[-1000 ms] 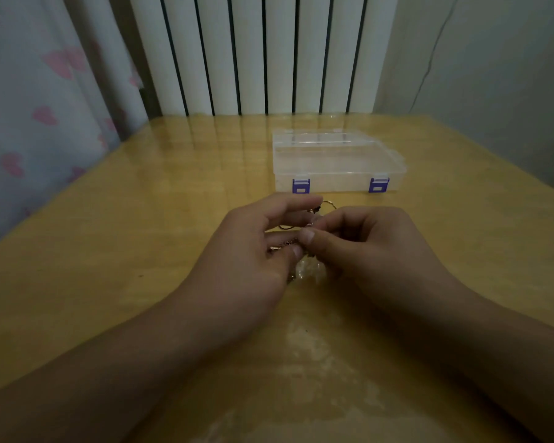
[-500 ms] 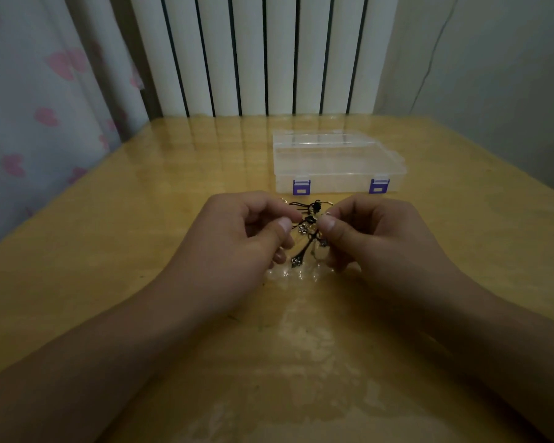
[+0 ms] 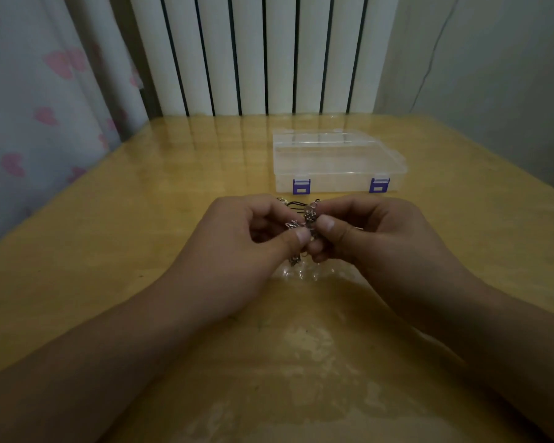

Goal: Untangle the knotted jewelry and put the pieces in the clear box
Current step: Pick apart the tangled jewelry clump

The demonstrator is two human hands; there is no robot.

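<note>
A knot of silver chain and black cord, the tangled jewelry (image 3: pixel 307 219), is held just above the table between both hands. My left hand (image 3: pixel 237 247) pinches its left side between thumb and fingers. My right hand (image 3: pixel 371 238) pinches the right side the same way. Loose ends hang down below the thumbs, and black loops show behind the fingers. The clear box (image 3: pixel 336 161) with two purple latches lies shut on the table just beyond the hands.
The yellow wooden table (image 3: pixel 125 219) is glossy, with a pale reflection near the front. A white radiator (image 3: pixel 253 52) stands behind it, a curtain with pink hearts (image 3: pixel 29 107) hangs at the left, and a grey wall is at the right.
Both hands have shifted slightly and drawn closer together on the knot. The dangling pieces that spread below half a second ago are now bunched tighter between the thumbs.
</note>
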